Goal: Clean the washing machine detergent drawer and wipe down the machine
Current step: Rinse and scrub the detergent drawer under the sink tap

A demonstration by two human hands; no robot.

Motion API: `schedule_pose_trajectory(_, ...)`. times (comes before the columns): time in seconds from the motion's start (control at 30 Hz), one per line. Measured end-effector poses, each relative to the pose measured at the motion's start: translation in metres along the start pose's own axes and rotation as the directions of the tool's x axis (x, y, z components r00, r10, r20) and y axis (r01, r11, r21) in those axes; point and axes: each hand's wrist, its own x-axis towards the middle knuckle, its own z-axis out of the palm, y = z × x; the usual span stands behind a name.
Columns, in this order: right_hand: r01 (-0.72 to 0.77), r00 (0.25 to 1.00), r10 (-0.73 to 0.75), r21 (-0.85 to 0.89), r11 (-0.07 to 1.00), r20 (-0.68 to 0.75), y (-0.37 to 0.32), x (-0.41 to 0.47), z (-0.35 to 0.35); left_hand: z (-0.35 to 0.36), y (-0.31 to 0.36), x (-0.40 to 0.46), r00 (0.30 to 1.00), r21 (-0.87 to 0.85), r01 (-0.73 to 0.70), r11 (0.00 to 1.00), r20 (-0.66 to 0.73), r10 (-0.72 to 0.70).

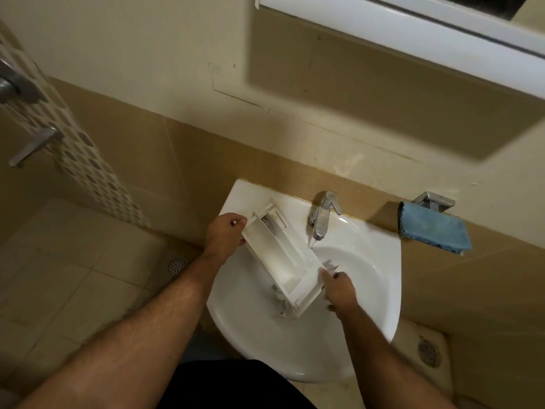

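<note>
A white detergent drawer (280,258) is held tilted over the white sink (368,290), its front panel low and near me. My left hand (225,234) grips the drawer's far back end. My right hand (339,290) holds the front panel end, with something pale between the fingers that I cannot make out. Water runs from the chrome tap (324,215) onto the drawer's right side. The washing machine is not in view.
A blue cloth (433,228) hangs on a chrome holder on the tiled wall to the right of the sink. A mirror cabinet (413,31) hangs above. Floor drains sit at the lower left (177,265) and the lower right (429,351).
</note>
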Motion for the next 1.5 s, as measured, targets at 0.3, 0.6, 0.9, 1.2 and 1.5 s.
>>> schedule_pose_trajectory(0.3, 0.169, 0.985, -0.17, -0.022, 0.985, -0.016, -0.036, -0.006, -0.025, -0.016, -0.008, -0.005, 0.995, -0.038, 0.097, 0.995, 0.027, -0.096)
schedule_pose_trajectory(0.6, 0.224, 0.961, -0.26, -0.292, 0.93, -0.091, -0.042, -0.015, -0.05, -0.009, -0.034, -0.033, 0.9, 0.206, 0.288, 0.935, 0.276, -0.338)
schedule_pose_trajectory(0.9, 0.212, 0.937, -0.283, -0.309, 0.927, -0.206, -0.045, -0.025, -0.079, 0.027, -0.043, -0.03, 0.874, 0.263, 0.201, 0.944, 0.386, -0.294)
schedule_pose_trajectory(1.2, 0.229, 0.882, -0.382, -0.456, 0.86, -0.278, -0.048, -0.052, -0.101, 0.084, -0.03, -0.031, 0.899, 0.42, -0.32, 0.849, 0.418, 0.132)
schedule_pose_trajectory(1.5, 0.263, 0.852, -0.424, -0.452, 0.853, -0.305, -0.047, -0.069, -0.117, 0.127, -0.03, -0.049, 0.856, 0.478, -0.406, 0.779, 0.497, 0.141)
